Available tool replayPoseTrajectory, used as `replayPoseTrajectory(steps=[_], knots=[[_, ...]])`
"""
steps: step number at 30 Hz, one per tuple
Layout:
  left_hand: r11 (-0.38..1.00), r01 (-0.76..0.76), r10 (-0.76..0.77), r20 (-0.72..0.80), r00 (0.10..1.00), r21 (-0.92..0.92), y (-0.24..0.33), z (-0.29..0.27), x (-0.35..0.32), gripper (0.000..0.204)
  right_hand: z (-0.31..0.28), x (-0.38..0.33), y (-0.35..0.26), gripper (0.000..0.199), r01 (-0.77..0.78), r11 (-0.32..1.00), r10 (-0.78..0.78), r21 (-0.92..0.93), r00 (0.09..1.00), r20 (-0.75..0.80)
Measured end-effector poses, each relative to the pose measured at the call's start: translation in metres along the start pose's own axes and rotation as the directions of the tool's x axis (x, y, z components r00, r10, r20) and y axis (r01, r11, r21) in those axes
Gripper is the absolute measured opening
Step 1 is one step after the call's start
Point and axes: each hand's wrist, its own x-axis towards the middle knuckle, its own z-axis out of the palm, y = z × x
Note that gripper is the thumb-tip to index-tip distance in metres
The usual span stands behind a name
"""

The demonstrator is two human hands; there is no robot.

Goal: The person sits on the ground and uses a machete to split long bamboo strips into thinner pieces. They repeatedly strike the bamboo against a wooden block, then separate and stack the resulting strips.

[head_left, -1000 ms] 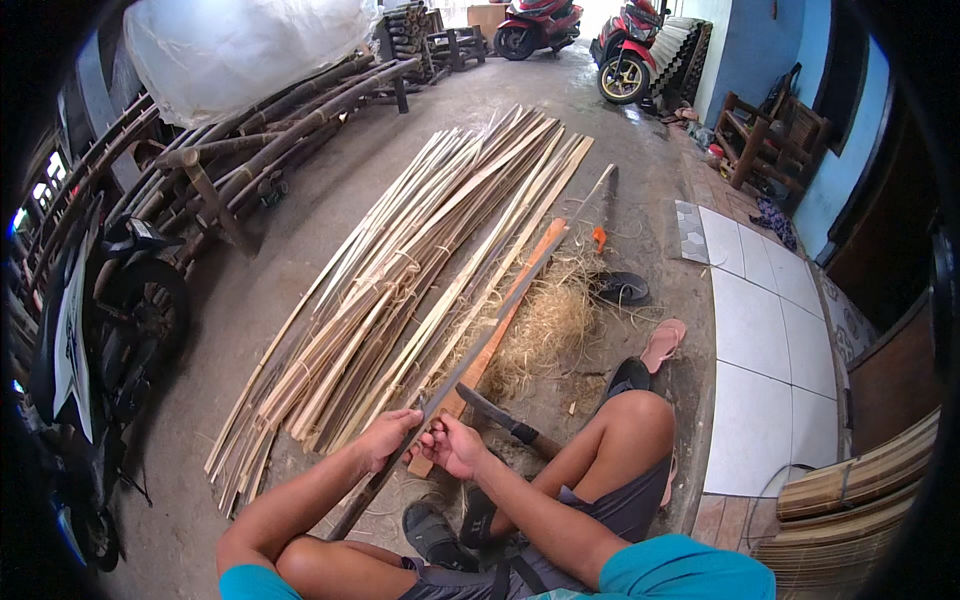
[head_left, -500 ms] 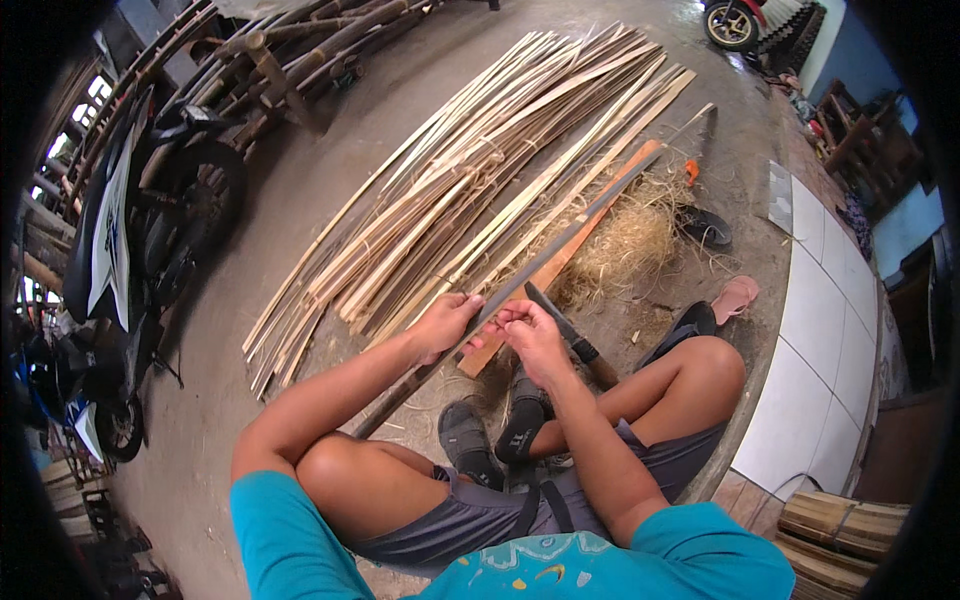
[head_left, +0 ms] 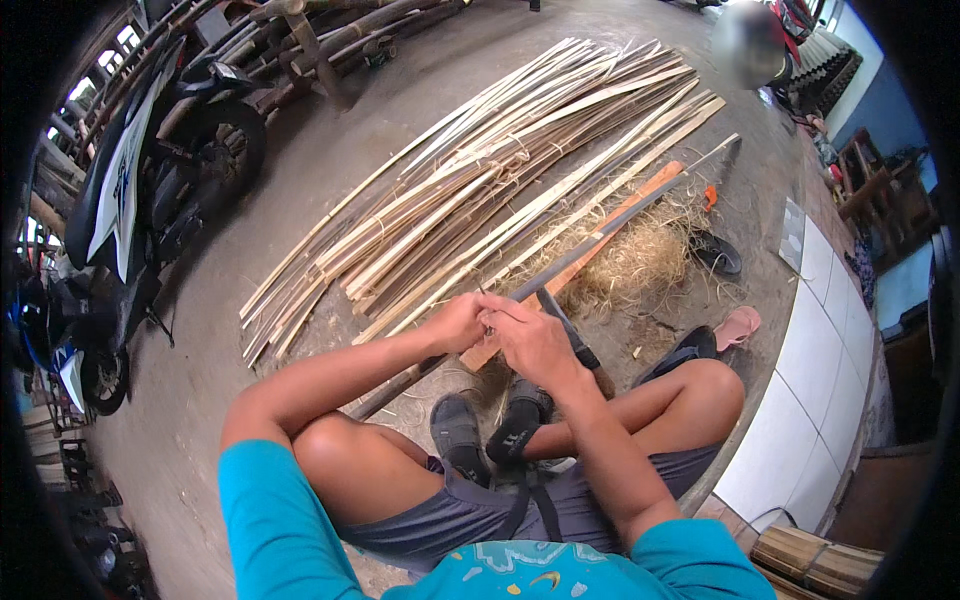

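A long, thin grey-brown bamboo strip [head_left: 590,252] slants above the floor, its near part between both hands.

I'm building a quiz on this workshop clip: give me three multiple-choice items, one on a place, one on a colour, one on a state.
1. Where does the pile of pale split bamboo strips lie?
A on a table
B on the concrete floor ahead
C in a cart

2. What colour is the person's shirt?
A turquoise
B red
C white

3. What do the hands do?
A rest apart on the knees
B meet on the long grey bamboo strip
C hang empty

Key: B, the pile lies flat on the floor; A, sleeves are turquoise; B, left hand and right hand both grip it.
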Motion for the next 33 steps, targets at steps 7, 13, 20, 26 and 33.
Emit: replayPoseTrajectory(steps=[7, 13, 20, 26, 33], knots=[[0.993, 0.011, -0.01, -0.011, 1.0, 0.115, 0.0, 0.008, -0.006, 0.017, -0.01, 0.009, 0.015, 0.013, 0.175, 0.98, -0.152, -0.091, 0.964, 0.217], [0.998, -0.005, 0.01, -0.076, 0.997, 0.066, -0.003, 0.01, -0.009, 0.028, -0.004, 0.0, 0.006, 0.015, -0.255, 0.961, 0.262, -0.106, 0.963, 0.066], [1.0, -0.002, 0.005, -0.104, 0.995, 0.03, 0.006, 0.019, -0.011, 0.031, 0.03, -0.034, 0.012, 0.022, -0.607, 0.588, 0.747, 0.535, 0.661, -0.071], [0.999, -0.011, 0.006, -0.152, 0.988, -0.032, 0.004, 0.015, -0.014, 0.028, 0.029, -0.034, 0.015, 0.015, -0.376, 0.919, 0.392, 0.115, 0.902, -0.182], [0.97, -0.134, 0.112, -0.117, 0.987, -0.202, 0.002, 0.015, -0.013, 0.026, 0.035, -0.033, 0.027, 0.013, -0.47, 0.052, 0.619, 0.881, 0.707, 0.341]])
